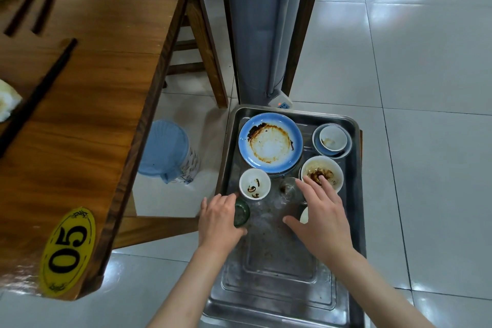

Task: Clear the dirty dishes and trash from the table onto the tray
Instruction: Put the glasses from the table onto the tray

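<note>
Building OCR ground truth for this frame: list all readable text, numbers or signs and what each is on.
"05": black digits on the yellow oval plaque at the table corner; the ornaments at its ends are decoration, not text.
Bin under the table: patterned side, no legible words.
Power strip: no readable marking.
Dishes and tray: no text.

Bright daylight, window glare on glossy floor tiles (426, 34) and table (93, 88), wide-angle bending at edges, slight softness
</note>
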A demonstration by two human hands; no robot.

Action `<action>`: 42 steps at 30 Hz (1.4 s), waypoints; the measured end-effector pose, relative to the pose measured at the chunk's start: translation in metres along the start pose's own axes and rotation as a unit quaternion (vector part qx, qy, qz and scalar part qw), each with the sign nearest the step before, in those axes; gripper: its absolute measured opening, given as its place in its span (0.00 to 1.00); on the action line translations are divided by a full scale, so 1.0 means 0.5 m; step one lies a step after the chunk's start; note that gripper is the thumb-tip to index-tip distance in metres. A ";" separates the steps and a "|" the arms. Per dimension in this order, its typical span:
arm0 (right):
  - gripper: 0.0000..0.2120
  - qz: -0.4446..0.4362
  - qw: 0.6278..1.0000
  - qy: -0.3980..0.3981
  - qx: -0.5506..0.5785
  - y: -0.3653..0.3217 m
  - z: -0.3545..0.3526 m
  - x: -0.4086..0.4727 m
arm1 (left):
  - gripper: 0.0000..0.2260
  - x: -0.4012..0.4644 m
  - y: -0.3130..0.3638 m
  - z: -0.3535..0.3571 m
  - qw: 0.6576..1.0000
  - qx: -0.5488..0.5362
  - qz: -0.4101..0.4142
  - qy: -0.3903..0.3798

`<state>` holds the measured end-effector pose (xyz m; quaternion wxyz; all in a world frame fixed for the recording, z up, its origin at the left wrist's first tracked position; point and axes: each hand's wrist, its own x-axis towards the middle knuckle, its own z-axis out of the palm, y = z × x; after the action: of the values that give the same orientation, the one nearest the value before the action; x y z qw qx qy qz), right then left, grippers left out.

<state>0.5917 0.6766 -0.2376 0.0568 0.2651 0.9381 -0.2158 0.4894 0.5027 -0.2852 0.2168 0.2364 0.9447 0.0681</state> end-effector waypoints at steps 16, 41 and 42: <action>0.51 -0.012 0.998 0.000 0.056 -0.131 -0.175 -0.081 | 0.49 -0.180 0.073 -0.357 0.977 -0.145 0.103 0.119; 0.53 -0.121 0.990 -0.017 0.069 -0.666 -0.318 -0.179 | 0.54 -0.451 -0.446 -0.760 0.948 -0.151 -0.156 0.234; 0.52 -0.123 0.990 -0.014 0.063 -0.706 -0.312 -0.176 | 0.54 -0.450 -0.478 -0.779 0.948 -0.153 -0.153 0.234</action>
<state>0.4836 0.4324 0.0543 0.0259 0.1475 0.9472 -0.2836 0.3963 0.1751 0.0935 0.0313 0.0300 0.9720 0.2311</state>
